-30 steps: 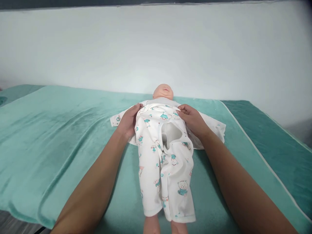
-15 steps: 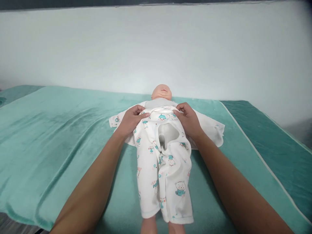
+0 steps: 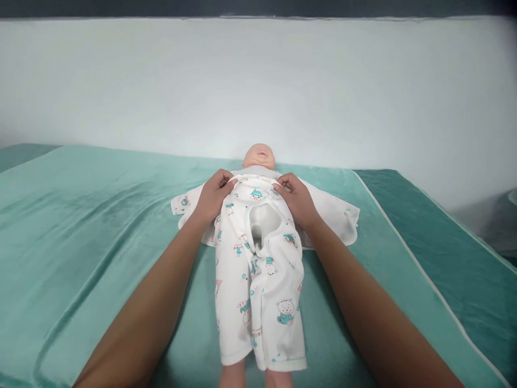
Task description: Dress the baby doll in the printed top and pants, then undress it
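Observation:
A baby doll lies on its back, its head toward the wall and its feet toward me. White baby pants with teal and pink cartoon prints cover its legs and reach up over the torso; an opening shows at the crotch. My left hand pinches the waistband at the left edge, and my right hand pinches it at the right edge. Beneath lies a spread white baby shirt, its sleeves stretched out to both sides.
A light teal plush blanket with folds on the left lies under the doll. A darker teal cover runs along the right side. A white wall rises right behind the doll's head.
The waistband now sits slightly higher on the doll's torso, with both hands still gripping it. The view has shifted a little, so everything appears further left.

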`<state>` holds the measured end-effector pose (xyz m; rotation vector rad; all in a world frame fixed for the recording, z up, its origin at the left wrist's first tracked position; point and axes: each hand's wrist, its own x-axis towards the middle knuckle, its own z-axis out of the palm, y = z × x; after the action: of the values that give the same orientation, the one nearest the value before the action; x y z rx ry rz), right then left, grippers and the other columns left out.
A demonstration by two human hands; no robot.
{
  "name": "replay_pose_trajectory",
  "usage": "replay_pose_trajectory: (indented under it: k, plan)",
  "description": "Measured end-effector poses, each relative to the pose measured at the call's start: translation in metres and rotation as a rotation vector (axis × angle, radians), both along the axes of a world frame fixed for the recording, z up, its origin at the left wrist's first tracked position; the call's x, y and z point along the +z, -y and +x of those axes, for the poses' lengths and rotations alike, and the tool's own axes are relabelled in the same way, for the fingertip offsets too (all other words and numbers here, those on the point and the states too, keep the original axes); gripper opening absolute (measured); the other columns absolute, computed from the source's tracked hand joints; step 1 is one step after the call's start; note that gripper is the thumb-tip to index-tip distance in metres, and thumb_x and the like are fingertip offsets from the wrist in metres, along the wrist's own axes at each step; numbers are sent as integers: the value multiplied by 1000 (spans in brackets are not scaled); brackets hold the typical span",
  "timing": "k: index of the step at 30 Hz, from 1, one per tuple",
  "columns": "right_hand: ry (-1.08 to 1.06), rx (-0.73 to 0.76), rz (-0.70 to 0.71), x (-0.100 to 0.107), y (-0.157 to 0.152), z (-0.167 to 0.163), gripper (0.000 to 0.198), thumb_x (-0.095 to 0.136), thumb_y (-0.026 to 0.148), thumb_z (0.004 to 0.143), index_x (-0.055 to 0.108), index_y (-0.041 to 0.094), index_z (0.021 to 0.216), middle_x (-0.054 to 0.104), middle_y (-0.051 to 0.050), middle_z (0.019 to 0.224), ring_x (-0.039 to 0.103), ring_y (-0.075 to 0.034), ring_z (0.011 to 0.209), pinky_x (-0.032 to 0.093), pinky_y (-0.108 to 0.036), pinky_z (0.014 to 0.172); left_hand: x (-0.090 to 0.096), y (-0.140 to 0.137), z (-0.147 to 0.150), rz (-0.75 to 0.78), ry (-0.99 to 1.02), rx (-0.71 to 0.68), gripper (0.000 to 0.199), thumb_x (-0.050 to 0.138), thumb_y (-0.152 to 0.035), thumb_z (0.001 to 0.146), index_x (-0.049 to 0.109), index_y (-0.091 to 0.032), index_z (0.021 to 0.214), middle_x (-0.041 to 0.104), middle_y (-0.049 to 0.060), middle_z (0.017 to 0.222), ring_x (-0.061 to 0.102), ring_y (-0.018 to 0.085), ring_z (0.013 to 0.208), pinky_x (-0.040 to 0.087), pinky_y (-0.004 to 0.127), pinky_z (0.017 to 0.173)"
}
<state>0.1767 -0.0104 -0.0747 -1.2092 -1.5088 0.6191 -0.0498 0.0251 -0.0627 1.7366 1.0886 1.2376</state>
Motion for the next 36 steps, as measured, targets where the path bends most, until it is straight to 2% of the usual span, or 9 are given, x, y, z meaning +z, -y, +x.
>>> replay_pose_trajectory:
  k: [7,12,16,19,23,27,29,33,36]
  plan:
    - [363,-133,53,10,-2,-5,14,44,36,94,43,24,86,58,-3,84,52,-22,78,37,-34,72,-2,-22,4,61,-139,76,16,53,-37,90,50,-22,85,48,-3,70,42,14,66,33,26,62]
    - [407,-193,-83,15,-15,-9,11,41,34,94,42,24,88,57,-5,78,50,-24,69,35,-35,67,-6,-27,7,43,-125,139,12,51,-33,90,47,-23,86,43,-4,66,41,14,63,32,26,60]
    - [375,-226,-113,14,-18,-7,12,45,35,92,45,24,88,57,-4,76,50,-23,70,34,-34,68,-9,-22,8,60,-80,284,9,50,-29,89,45,-23,85,45,-4,69,43,14,66,34,25,62]
    - [263,-162,-106,12,-14,-2,22,52,44,90,51,23,82,57,-1,73,50,-20,71,35,-32,68,-9,-14,7,87,-110,389,10,50,-28,90,43,-23,84,46,-4,71,44,14,68,34,26,64]
    - [94,-56,-217,10,-8,8,40,58,55,84,54,20,65,50,2,63,44,-15,65,33,-29,62,-8,-5,3,73,-189,446,12,49,-30,90,42,-23,84,49,-3,70,45,15,66,33,28,63]
    - [-43,54,-343,6,0,17,48,62,59,80,44,20,58,36,5,56,31,-11,57,25,-28,54,-9,-2,-2,21,-280,415,13,47,-33,90,42,-24,83,51,-3,69,45,16,66,33,29,64]
    - [-112,134,-421,5,4,22,49,65,60,77,42,21,59,34,6,56,28,-10,55,23,-27,52,-10,0,-5,-4,-328,367,13,47,-34,89,44,-23,83,54,-1,71,48,17,68,34,29,66]
    - [-225,284,-505,6,16,30,39,74,49,70,48,20,65,45,6,61,37,-9,57,32,-23,53,-14,4,-12,-69,-420,323,6,50,-28,83,52,-23,85,63,3,79,55,21,77,39,31,71]
    - [-231,326,-549,10,24,34,27,75,37,67,57,19,77,56,4,72,49,-10,66,42,-22,61,-15,5,-17,-106,-444,287,10,51,-22,76,57,-21,83,68,7,89,59,23,83,42,34,77]
